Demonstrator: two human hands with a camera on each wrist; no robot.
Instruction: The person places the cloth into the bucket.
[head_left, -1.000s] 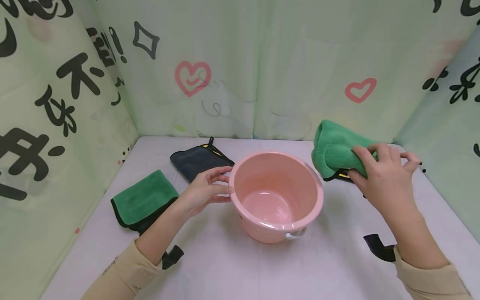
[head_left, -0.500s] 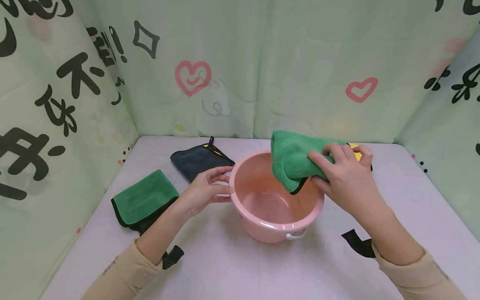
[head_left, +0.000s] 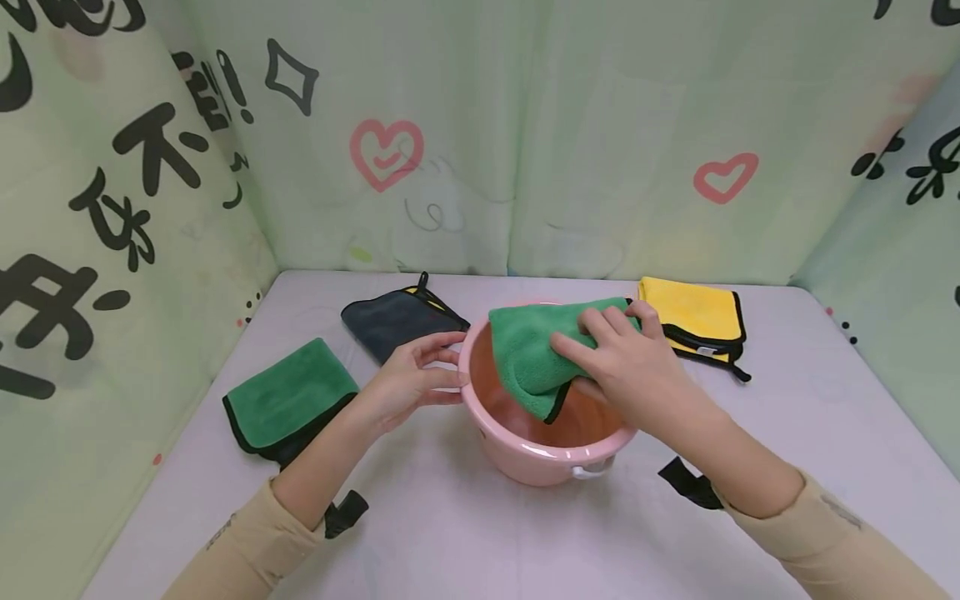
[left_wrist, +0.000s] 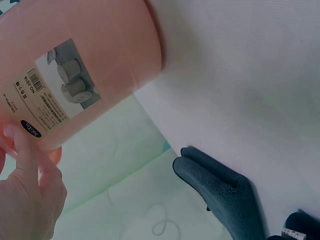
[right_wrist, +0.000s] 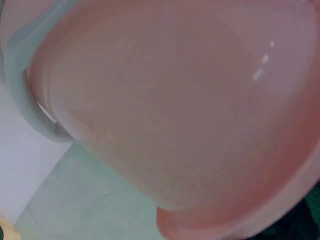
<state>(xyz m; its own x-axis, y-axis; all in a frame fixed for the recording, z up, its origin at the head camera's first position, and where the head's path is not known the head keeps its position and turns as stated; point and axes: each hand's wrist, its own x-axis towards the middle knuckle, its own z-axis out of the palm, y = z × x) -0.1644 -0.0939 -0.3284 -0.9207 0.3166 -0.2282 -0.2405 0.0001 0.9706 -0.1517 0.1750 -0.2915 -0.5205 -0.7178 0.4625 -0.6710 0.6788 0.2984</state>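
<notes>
A pink bucket (head_left: 525, 467) stands upright on the table, its white handle (head_left: 592, 472) hanging at the front right. My left hand (head_left: 412, 379) holds it at the left of the rim; in the left wrist view a fingertip lies against the wall by a printed label (left_wrist: 52, 90). With my right hand (head_left: 626, 358) I grip a folded green towel (head_left: 536, 346) with black edging over the bucket's mouth. The towel's lower end is inside the rim. Only the bucket's wall (right_wrist: 165, 110) and a sliver of green cloth show in the right wrist view; the right hand is hidden there.
A folded green towel (head_left: 292, 396) lies left of the bucket, partly behind the left forearm. A dark grey towel (head_left: 397, 321) lies at the back left, and a yellow towel (head_left: 693, 312) with black edging at the back right. Printed curtains (head_left: 570, 167) border the table (head_left: 487, 550).
My right hand has carried the green towel leftward and down, from right of the bucket to its mouth. The yellow towel has come into full view. The left hand and bucket have stayed put.
</notes>
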